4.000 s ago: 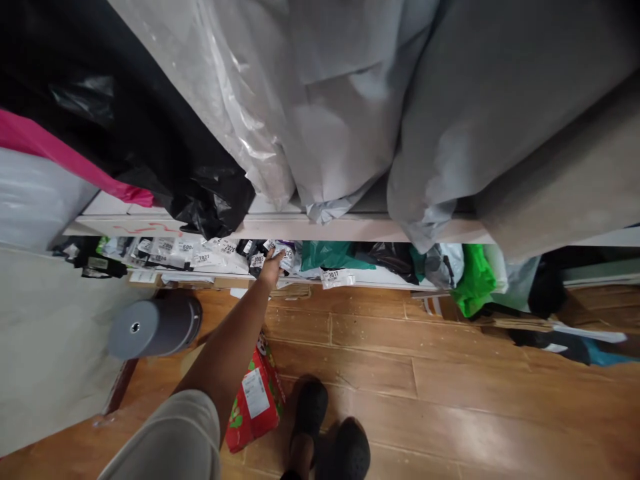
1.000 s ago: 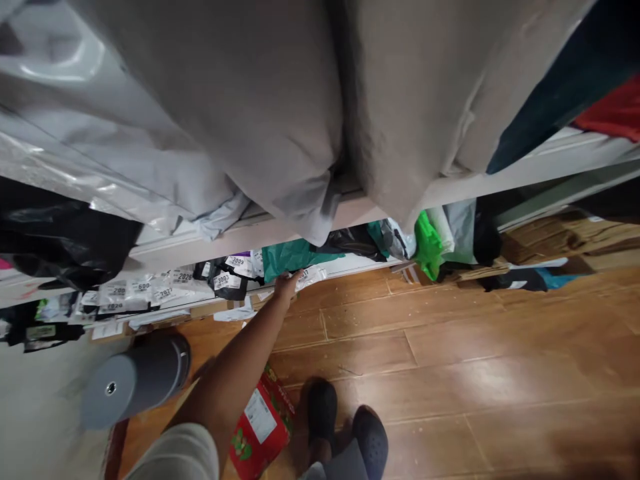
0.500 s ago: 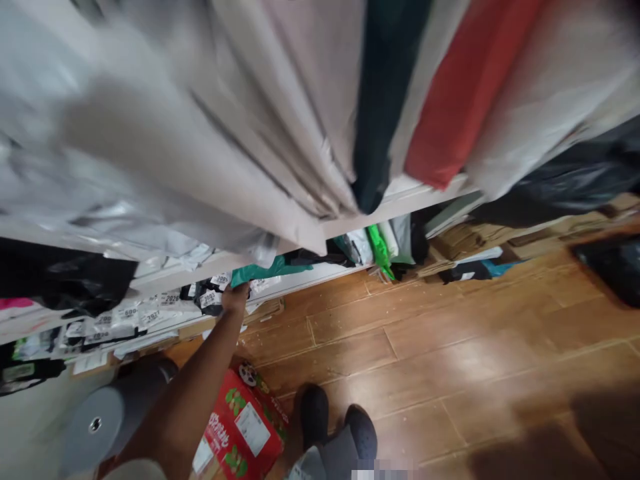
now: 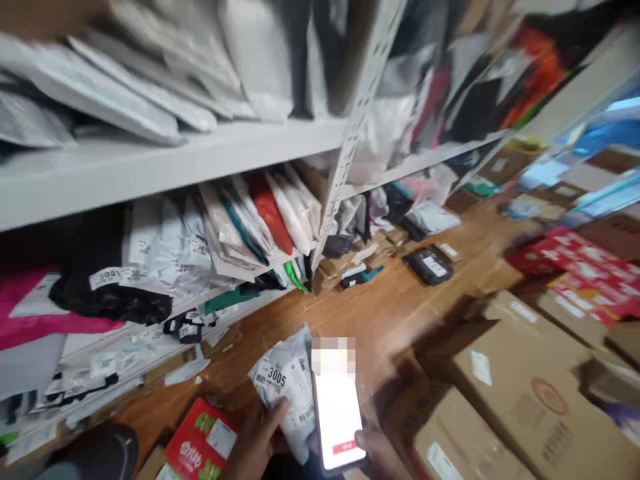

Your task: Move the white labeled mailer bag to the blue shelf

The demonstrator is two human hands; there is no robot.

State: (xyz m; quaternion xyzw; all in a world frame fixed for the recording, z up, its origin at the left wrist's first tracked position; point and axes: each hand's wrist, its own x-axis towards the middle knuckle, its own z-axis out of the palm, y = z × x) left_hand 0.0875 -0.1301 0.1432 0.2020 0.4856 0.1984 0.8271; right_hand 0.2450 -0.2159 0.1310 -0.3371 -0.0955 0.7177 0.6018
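My left hand (image 4: 260,433) grips a pale plastic mailing bag (image 4: 291,383), its thumb across the front. The bag's label (image 4: 276,377) reads 3005. Close beside it, my right hand (image 4: 377,450) holds a smartphone (image 4: 340,417), thumb at the lower right of the lit screen. A red bar shows near the screen's bottom; the top part is blurred out. Both hands are low in the view, in front of the shelves, and the phone's right edge hides most of my right fingers.
White metal shelving (image 4: 280,150) runs along the left, packed with bagged parcels (image 4: 275,213). Large cardboard boxes (image 4: 515,373) crowd the right side. A red printed box (image 4: 203,440) stands on the wooden floor at lower left. A black parcel (image 4: 429,264) lies on the floor ahead.
My left hand has come away from the low shelf and now holds the labelled bag. My right hand with the phone has come into view. The view has turned toward the aisle.
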